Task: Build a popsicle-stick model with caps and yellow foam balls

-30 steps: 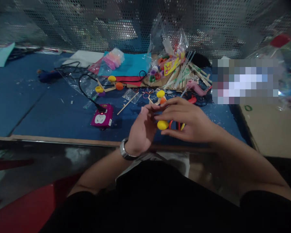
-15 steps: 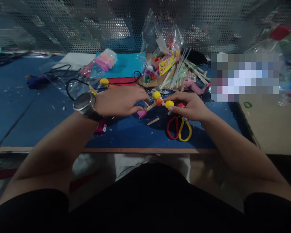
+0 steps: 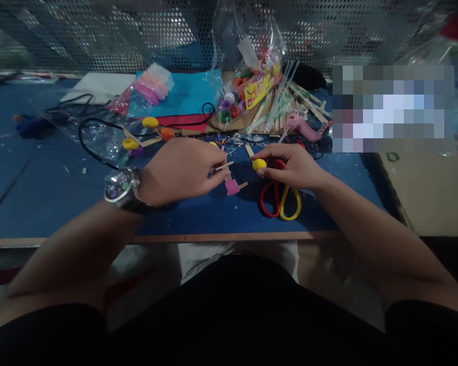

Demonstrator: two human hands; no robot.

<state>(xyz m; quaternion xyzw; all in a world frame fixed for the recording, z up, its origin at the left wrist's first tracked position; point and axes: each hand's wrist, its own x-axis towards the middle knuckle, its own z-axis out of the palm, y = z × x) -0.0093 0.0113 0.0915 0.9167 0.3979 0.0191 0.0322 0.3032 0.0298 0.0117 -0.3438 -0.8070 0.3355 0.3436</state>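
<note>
My left hand [image 3: 187, 170], with a watch on its wrist, is closed on a stick piece whose sticks run down to a pink lump [image 3: 232, 187]. My right hand [image 3: 295, 166] pinches a yellow ball [image 3: 259, 164] with short wooden sticks [image 3: 249, 150] beside it. Under and in front of my right hand lie scissors [image 3: 290, 203] with one red and one yellow handle. A loose short stick [image 3: 243, 185] touches the pink lump's right side. Left of my left hand sits another stick piece with a yellow ball [image 3: 150, 122] and an orange ball [image 3: 168, 133].
A clear bag of colourful clay pots [image 3: 256, 96] stands at the back beside a pile of sticks [image 3: 274, 112]. A pink glue gun [image 3: 303, 126] lies right of them. Blue paper [image 3: 191, 91] and a black cable [image 3: 95, 120] are back left; cardboard [image 3: 431, 198] is at right.
My hands have moved apart, and the stick pieces between them are now separate. The pink lump has shifted down and right. The view has turned slightly.
</note>
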